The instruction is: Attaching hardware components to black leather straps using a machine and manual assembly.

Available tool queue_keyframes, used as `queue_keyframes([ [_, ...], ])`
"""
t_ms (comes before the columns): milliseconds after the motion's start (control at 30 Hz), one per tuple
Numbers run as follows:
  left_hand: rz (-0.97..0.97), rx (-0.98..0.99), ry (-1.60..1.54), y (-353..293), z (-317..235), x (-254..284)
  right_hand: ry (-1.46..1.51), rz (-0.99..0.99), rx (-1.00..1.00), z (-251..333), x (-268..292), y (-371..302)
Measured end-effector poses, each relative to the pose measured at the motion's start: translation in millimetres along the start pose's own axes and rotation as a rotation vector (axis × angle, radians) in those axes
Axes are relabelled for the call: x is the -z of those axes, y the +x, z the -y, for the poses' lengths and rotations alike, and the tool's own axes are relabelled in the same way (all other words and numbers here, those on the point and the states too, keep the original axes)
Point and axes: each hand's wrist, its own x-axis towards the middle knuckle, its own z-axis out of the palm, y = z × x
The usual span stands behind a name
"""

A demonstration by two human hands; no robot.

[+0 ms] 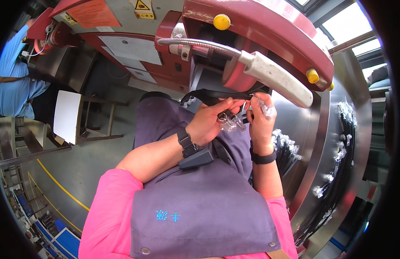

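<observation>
A black belt-like strap (202,94) runs across in front of my lap, under the red machine. My left hand (210,121) is closed on it, thumb on top, with a dark piece wrapped in clear plastic (230,123) hanging by its fingers. My right hand (261,121) pinches the strap's right part between thumb and fingers, and a scrap of clear plastic (267,108) clings to those fingers. The two hands are close together. The exact shape of the wrapped piece is hard to make out.
Overhead is a red machine (260,17) with a pale handle (277,80) and yellow knobs. Bundles of black straps with plastic-wrapped ends (286,149) lie on metal surfaces at right. A white-topped stool (67,116) stands left, near another person in blue (14,86).
</observation>
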Motion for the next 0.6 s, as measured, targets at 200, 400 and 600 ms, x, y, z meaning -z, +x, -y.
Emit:
queue_keyframes([
  [200,-0.004,-0.020,-0.015,2.7,1.0,5.1,-0.008,0.013,-0.041,-0.4,-2.1,1.3],
  [400,-0.025,0.000,-0.029,4.1,-1.3,5.5,-0.034,-0.010,-0.058,-0.3,-6.0,5.0],
  [600,-0.054,0.007,-0.030,5.0,-1.3,5.2,-0.008,-0.027,-0.092,-0.4,-7.5,6.2],
])
